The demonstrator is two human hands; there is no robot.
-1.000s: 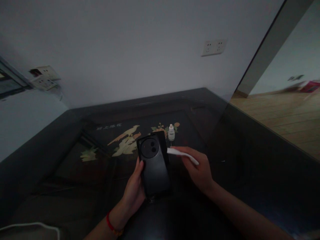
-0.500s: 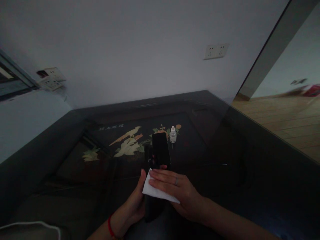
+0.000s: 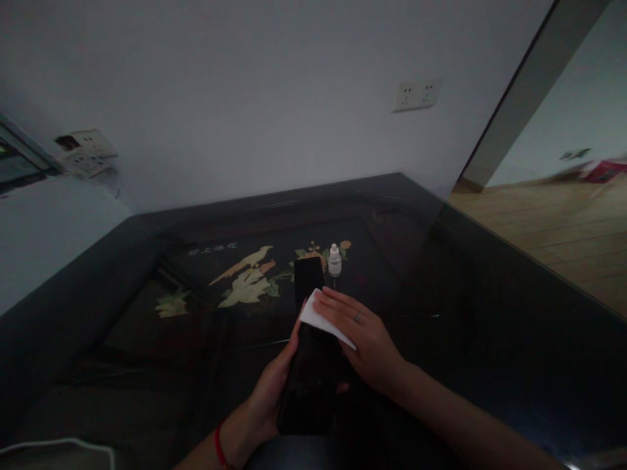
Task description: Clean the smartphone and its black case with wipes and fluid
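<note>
My left hand (image 3: 272, 388) is closed around the side of a glossy black slab that looks like a phone (image 3: 311, 385), tilted toward me. My right hand (image 3: 365, 333), with a ring on one finger, presses a folded white wipe (image 3: 323, 320) flat against the upper part of that phone. Just beyond the wipe shows a dark rectangle (image 3: 308, 274); I cannot tell if it is a separate thing or a reflection. A small clear bottle with a white cap (image 3: 334, 261) stands upright to its right.
The dark glossy table (image 3: 441, 274) bears a printed bird and flower picture (image 3: 247, 284). Behind it rises a pale wall with a double socket (image 3: 416, 96). More sockets (image 3: 88, 153) are at left. A white cord (image 3: 63, 442) lies at the lower left.
My right hand and the wipe have slid up and away from me along the phone, uncovering its near part. The left hand has shifted slightly forward, still gripping. The view has tilted a little.
</note>
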